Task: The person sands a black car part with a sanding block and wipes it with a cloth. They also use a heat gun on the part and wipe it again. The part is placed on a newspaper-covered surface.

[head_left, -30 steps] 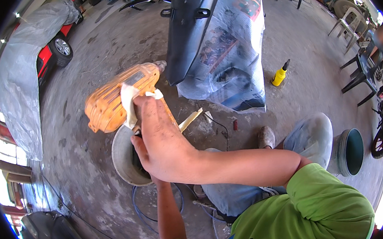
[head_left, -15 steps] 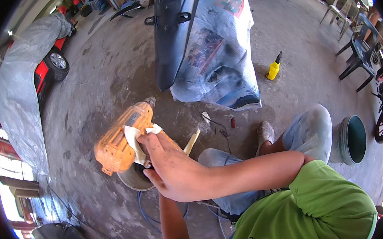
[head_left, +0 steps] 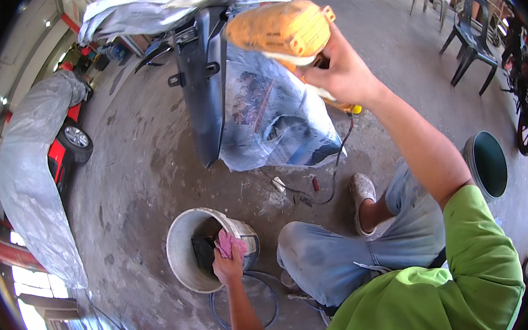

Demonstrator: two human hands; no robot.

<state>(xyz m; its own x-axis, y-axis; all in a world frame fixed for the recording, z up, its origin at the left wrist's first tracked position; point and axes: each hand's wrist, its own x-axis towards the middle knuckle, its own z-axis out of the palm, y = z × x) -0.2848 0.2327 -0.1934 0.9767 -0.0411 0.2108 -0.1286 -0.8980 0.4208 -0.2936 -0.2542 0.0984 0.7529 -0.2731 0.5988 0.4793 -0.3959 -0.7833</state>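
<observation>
Up high, my right hand (head_left: pixel 340 72) is closed around an orange power tool (head_left: pixel 278 30), lifting it above a dark panel (head_left: pixel 204 76) partly wrapped in newspaper (head_left: pixel 272 114) on the concrete floor. Low down, my left hand (head_left: pixel 227 268) grips a pink rag (head_left: pixel 228 243) at the rim of a grey bucket (head_left: pixel 181 252), and a dark block sits inside the bucket just beside that hand. Between the two hands lies a thin cord (head_left: pixel 321 185) trailing over the floor near my sandalled foot (head_left: pixel 362 189). Well off to the right of my raised arm stands a green bucket (head_left: pixel 487 163). Far left of my lower hand, a covered red car (head_left: pixel 58 150) is parked.
</observation>
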